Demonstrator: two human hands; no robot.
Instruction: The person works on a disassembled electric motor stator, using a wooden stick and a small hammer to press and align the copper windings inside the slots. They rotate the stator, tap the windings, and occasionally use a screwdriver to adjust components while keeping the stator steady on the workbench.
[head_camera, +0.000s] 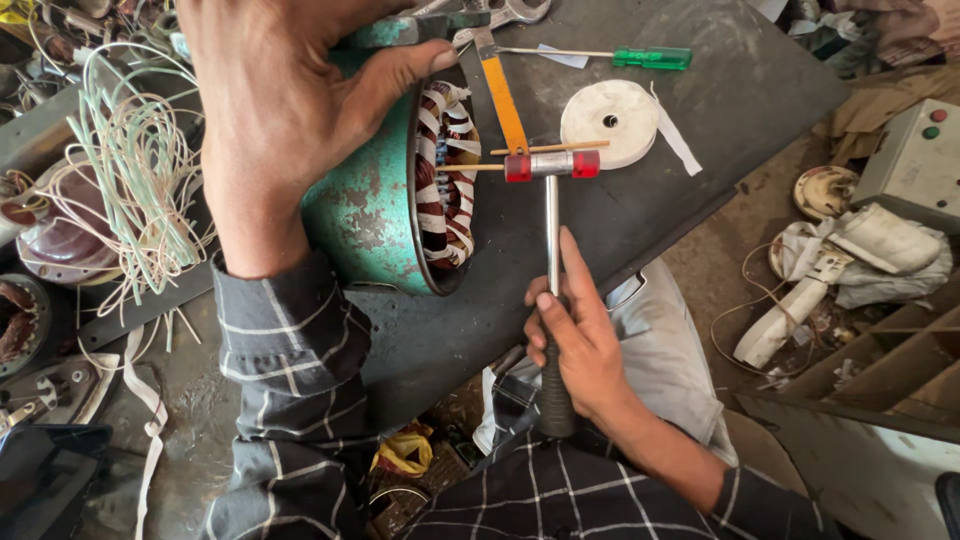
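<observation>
Motor housing (370, 210), teal and rusted, is lain on its side near the tabletop's (650, 210) left edge, its copper windings (445, 175) exposed. It is gripped over the top by the left hand (275, 110), thumb on the rim. A small red-faced mallet (551, 165) is held by the right hand (575, 345), closed around its black grip, head touching a thin wooden stick (550, 148) at the windings.

Left hand (275, 110) grips rim of rusted green motor housing (365, 210), thumb on edge; copper windings (445, 170) exposed. Right hand (580, 345) holds small hammer (551, 200) by its dark handle, red-capped head just beside the windings. White tape roll (610, 122) and green-handled screwdriver (620, 57) lie on dark bench (700, 110).
</observation>
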